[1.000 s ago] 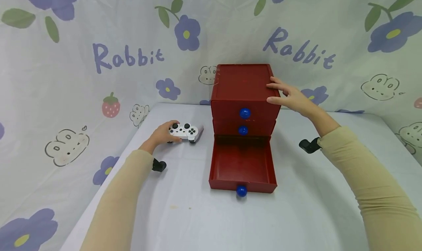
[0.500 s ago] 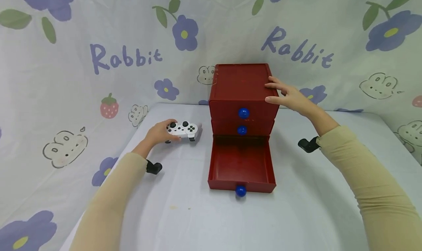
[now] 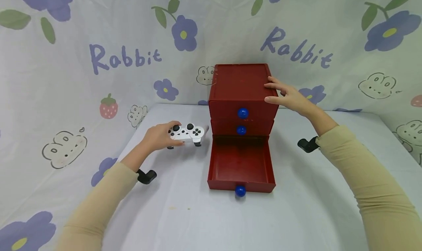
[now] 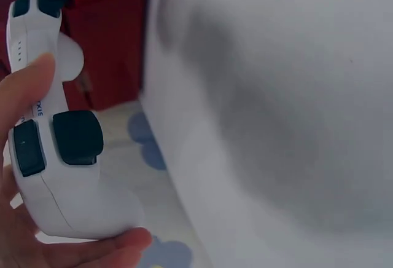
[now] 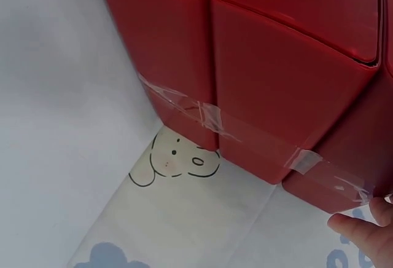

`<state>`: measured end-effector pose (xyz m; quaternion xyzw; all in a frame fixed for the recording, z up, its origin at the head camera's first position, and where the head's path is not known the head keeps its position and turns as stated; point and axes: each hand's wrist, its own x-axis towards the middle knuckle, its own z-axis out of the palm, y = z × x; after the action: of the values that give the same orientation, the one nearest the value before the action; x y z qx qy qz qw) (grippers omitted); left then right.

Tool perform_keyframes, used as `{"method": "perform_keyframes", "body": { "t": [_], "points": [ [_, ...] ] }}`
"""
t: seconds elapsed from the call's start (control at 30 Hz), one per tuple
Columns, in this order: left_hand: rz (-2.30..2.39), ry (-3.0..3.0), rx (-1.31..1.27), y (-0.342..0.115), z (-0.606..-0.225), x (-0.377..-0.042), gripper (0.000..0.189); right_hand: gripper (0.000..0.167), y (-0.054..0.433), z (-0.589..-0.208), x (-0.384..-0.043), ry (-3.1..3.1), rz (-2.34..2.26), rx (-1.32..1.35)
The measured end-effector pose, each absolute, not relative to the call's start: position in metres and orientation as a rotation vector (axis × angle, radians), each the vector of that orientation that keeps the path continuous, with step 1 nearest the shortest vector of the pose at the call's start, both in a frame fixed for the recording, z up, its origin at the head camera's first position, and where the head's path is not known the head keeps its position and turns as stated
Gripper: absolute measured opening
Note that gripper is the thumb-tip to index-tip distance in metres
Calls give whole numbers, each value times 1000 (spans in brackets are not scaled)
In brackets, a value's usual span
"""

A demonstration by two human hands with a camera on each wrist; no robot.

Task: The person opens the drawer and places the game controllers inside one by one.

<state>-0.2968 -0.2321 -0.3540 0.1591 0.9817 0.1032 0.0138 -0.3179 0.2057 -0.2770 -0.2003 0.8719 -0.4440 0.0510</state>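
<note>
A white game controller (image 3: 186, 135) with black thumbsticks is gripped at its left end by my left hand (image 3: 159, 136). In the left wrist view the controller (image 4: 70, 191) is raised off the white table, its dark triggers facing the camera and a shadow falling below. Just right of it stands a red drawer cabinet (image 3: 243, 83) with blue round knobs. Its bottom drawer (image 3: 242, 163) is pulled out with nothing inside; the upper two are closed. My right hand (image 3: 291, 97) rests on the cabinet's top right edge with fingers extended; in the right wrist view its fingertips (image 5: 353, 225) show at the corner.
A white cloth covers the table (image 3: 197, 221). Behind it hangs a curtain (image 3: 128, 20) printed with flowers and rabbits. Clear tape (image 5: 212, 117) runs across the cabinet's outside. A dark camera mount (image 3: 308, 145) juts from the right wrist, another (image 3: 147, 176) from the left.
My left hand has taken hold of the controller and lifted it, bringing it slightly nearer and to the right. My right hand and the cabinet stay in place.
</note>
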Motion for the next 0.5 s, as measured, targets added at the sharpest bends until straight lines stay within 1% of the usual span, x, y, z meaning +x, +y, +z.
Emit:
{"method": "perform_keyframes", "body": {
  "t": [0.23, 0.5],
  "points": [
    [273, 3066, 575, -220, -332, -272, 71, 63, 206, -278, -318, 2652, -1353, -610],
    [239, 3052, 658, -214, -320, -254, 70, 61, 206, -279, -319, 2645, -1371, -628]
  ]
}}
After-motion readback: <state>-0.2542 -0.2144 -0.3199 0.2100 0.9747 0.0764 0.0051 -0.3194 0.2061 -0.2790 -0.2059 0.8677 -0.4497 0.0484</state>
